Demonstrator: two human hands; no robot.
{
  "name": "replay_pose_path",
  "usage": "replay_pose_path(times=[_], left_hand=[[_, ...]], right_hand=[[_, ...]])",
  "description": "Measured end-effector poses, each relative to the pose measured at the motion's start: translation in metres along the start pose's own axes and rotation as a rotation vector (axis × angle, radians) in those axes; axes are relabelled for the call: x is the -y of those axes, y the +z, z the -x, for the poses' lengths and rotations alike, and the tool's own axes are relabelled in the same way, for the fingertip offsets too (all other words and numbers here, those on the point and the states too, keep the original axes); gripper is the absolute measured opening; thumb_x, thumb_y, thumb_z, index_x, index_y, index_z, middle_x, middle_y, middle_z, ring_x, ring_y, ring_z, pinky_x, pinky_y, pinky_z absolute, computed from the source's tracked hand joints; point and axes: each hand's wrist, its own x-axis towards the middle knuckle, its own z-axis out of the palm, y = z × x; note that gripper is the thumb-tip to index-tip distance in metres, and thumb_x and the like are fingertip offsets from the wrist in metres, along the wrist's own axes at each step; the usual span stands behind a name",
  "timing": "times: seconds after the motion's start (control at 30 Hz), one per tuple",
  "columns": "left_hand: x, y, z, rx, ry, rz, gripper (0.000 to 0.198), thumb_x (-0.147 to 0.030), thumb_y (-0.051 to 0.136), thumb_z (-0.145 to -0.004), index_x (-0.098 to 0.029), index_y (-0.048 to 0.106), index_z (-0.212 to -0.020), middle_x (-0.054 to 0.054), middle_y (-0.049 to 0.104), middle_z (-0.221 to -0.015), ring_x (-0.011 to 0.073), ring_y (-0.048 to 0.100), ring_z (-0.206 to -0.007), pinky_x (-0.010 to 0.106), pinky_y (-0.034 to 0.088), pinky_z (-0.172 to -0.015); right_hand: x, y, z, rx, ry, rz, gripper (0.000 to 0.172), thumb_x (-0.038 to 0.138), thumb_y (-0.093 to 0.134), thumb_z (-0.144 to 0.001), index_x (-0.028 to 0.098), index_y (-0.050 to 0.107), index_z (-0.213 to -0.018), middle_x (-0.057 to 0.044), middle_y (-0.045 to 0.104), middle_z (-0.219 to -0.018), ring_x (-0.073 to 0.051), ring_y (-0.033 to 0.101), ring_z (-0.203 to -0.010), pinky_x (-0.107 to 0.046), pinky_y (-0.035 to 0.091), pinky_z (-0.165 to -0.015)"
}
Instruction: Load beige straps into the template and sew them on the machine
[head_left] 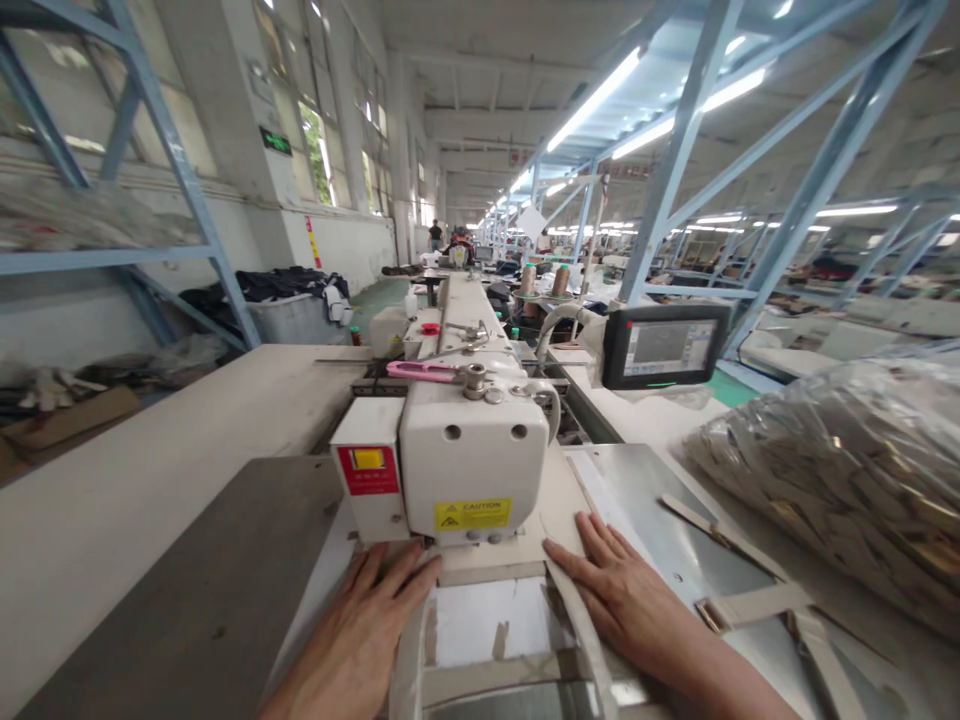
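Note:
A white industrial sewing machine head (474,450) with a yellow caution label stands in front of me. My left hand (367,620) lies flat at its lower left, fingers spread, the fingertips by the machine's base. To the right, my right hand (619,585) rests with fingers stretched out on a beige fabric sheet (559,500). Between the hands is a frame-like piece (502,675) with beige bands and a white panel (495,612); its near end runs out of view. The needle area is hidden behind the machine head. Neither hand grips anything.
Pink-handled thread snips (421,371) lie on top of the machine. A control screen (666,345) stands at the right. Beige straps (757,605) lie on the metal plate (637,490), near a large clear plastic bag (847,480). Thread cones (560,282) stand farther back.

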Motion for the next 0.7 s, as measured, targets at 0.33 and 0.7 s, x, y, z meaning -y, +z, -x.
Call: replay_pose_path(times=[0.33, 0.7], left_hand=[[-0.006, -0.006, 0.002, 0.092, -0.056, -0.001, 0.073, -0.004, 0.042, -0.086, -0.032, 0.044, -0.153, 0.006, 0.046, -0.158, 0.0387, 0.04, -0.145, 0.064, 0.035, -0.119], [0.001, 0.015, 0.012, 0.046, -0.038, -0.008, 0.08, -0.012, 0.053, -0.077, -0.024, 0.042, -0.155, 0.007, 0.041, -0.159, 0.042, 0.034, -0.147, 0.059, 0.039, -0.118]], right_hand=[[0.002, -0.004, 0.002, -0.024, -0.043, 0.008, 0.062, 0.025, 0.054, -0.095, 0.035, 0.042, -0.155, -0.011, 0.031, -0.163, -0.04, 0.023, -0.149, -0.066, 0.029, -0.119], [0.004, -0.005, 0.005, 0.014, -0.002, -0.02, 0.051, 0.029, 0.043, -0.1, 0.017, 0.052, -0.149, -0.015, 0.029, -0.165, -0.038, 0.015, -0.152, -0.062, 0.022, -0.123]])
